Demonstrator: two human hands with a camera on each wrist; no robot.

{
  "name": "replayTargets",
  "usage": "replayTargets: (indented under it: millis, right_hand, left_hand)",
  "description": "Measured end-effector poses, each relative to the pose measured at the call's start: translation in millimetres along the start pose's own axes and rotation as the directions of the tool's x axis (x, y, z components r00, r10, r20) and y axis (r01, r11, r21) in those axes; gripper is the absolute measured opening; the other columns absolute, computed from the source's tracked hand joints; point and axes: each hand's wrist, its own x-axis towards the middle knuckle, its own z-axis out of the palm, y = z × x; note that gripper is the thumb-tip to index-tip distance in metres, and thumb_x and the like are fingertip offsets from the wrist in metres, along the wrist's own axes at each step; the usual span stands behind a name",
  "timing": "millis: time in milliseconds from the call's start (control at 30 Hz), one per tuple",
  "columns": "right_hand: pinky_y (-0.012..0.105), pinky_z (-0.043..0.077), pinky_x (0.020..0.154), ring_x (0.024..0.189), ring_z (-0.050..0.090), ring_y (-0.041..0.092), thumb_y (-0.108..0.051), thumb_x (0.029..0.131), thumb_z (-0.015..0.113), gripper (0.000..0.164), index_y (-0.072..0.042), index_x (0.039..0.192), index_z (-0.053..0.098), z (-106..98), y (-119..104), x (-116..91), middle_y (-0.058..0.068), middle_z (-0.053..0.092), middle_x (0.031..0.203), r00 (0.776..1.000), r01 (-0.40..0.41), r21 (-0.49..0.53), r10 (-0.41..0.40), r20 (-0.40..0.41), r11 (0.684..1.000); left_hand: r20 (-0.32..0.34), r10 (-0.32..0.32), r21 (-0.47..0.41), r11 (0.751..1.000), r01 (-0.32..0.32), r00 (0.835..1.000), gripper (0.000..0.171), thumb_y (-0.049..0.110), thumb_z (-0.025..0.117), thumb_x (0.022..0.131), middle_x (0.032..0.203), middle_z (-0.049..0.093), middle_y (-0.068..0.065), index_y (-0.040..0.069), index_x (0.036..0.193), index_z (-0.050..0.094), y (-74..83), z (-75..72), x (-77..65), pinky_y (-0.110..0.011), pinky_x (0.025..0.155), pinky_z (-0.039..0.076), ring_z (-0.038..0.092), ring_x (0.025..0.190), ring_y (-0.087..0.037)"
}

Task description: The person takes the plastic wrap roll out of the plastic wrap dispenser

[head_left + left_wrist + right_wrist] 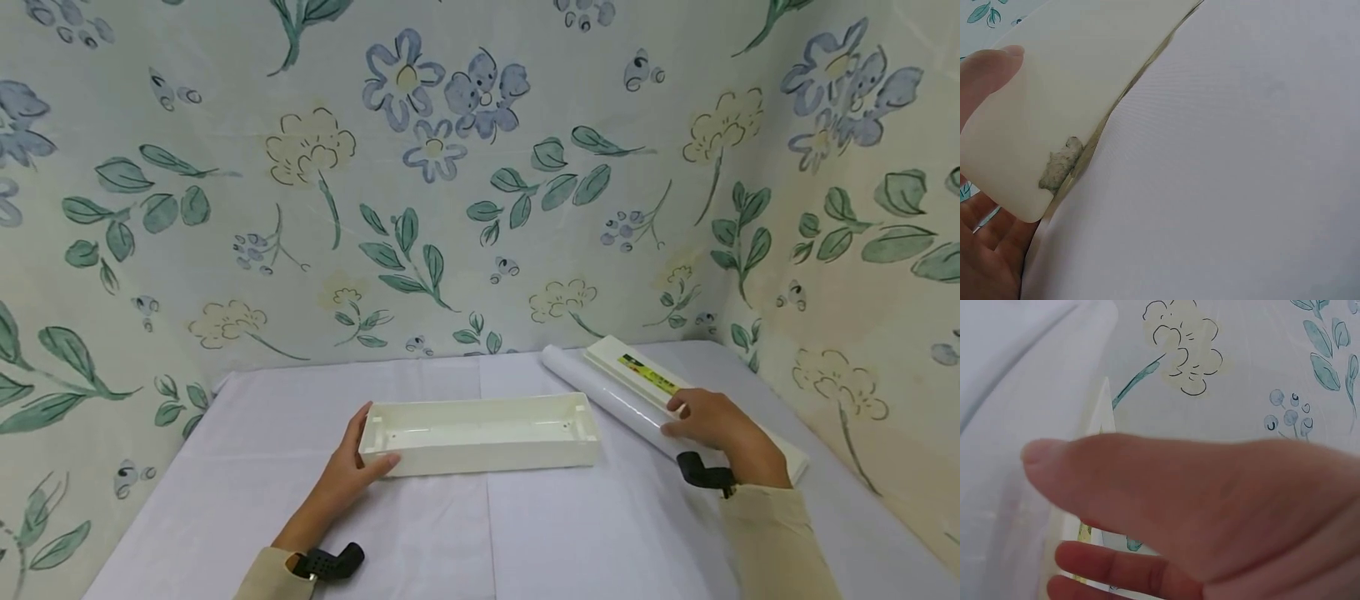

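Observation:
A long cream plastic box (pixel 487 461) with an open top lies across the white table. My left hand (pixel 352 467) grips its left end, thumb on the front wall and fingers around the end. The left wrist view shows the thumb on the box wall (pixel 1066 75) near a grey patch at the lower edge. My right hand (pixel 720 429) is at a roll of clear plastic film (pixel 607 396), thumb and fingers apart. In the right wrist view the thumb lies in front of the roll (pixel 1016 425); contact is unclear.
A long cream lid (pixel 603 354) with a yellow-green label lies slanted beside the roll, on its right. Flower-patterned cloth walls (pixel 480 192) stand behind and at both sides of the white-covered table (pixel 420 533).

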Motion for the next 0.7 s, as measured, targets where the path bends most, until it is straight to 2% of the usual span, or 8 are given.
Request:
replayTargets:
  millis: [167, 700]
  right_hand:
    - [0.042, 0.049, 0.069, 0.087, 0.054, 0.034, -0.027, 0.082, 0.075, 0.051, 0.005, 0.117, 0.057, 0.6, 0.6, -1.9, 0.022, 0.059, 0.101, 0.998, 0.050, -0.013, -0.050, -0.031, 0.999]
    - [0.046, 0.051, 0.070, 0.089, 0.054, 0.038, -0.029, 0.083, 0.074, 0.054, 0.004, 0.122, 0.055, -0.3, -7.1, -6.6, 0.024, 0.059, 0.104, 0.999, 0.029, -0.006, -0.029, -0.033, 1.000]
  left_hand:
    - [0.005, 0.026, -0.020, 0.999, -0.026, 1.000, 0.098, 0.038, 0.074, 0.084, 0.156, 0.025, -0.013, 0.024, 0.155, 0.008, -3.2, 0.4, 0.1, -0.056, 0.106, 0.033, 0.033, 0.137, -0.035]
    - [0.015, 0.018, -0.014, 1.000, -0.017, 1.000, 0.096, 0.038, 0.073, 0.085, 0.158, 0.022, -0.012, 0.028, 0.155, 0.007, -1.3, -1.6, 1.2, -0.057, 0.108, 0.029, 0.030, 0.139, -0.035]
